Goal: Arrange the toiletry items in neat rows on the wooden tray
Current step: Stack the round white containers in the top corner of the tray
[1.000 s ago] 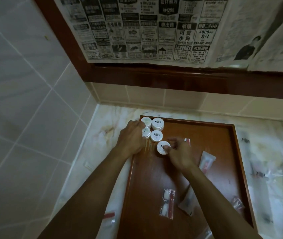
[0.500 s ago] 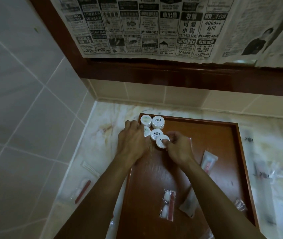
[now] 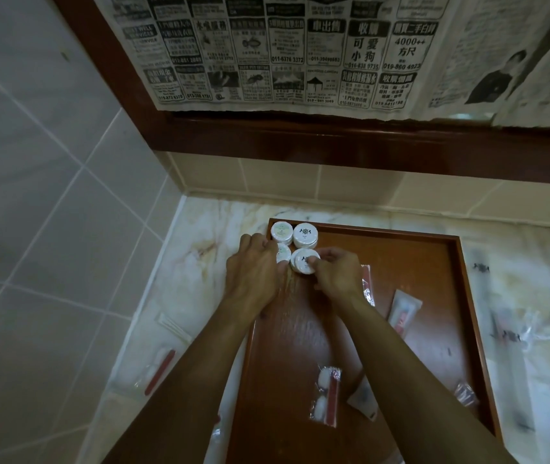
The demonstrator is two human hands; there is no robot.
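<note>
A wooden tray [image 3: 434,259] lies on the marble counter. In its far left corner stand small round white soaps: one with a green label [image 3: 281,232], one with a dark emblem [image 3: 305,235], and a partly hidden one [image 3: 283,252] behind my left hand. My right hand [image 3: 337,276] pinches a round soap [image 3: 303,262] that sits on top of another one. My left hand [image 3: 252,269] rests curled at the tray's left edge, touching the soaps. On the tray also lie a white tube [image 3: 403,311], a cotton-bud packet [image 3: 326,396] and further sachets.
Tiled walls close the corner on the left and behind. A dark wooden frame [image 3: 334,142] covered with newspaper hangs above the counter. A packet with a red stick [image 3: 158,370] lies on the counter left of the tray; clear wrapped items [image 3: 514,333] lie to the right.
My right hand carried the round soap from the tray floor up and back onto the soap in the second row. My left hand stayed at the left edge.
</note>
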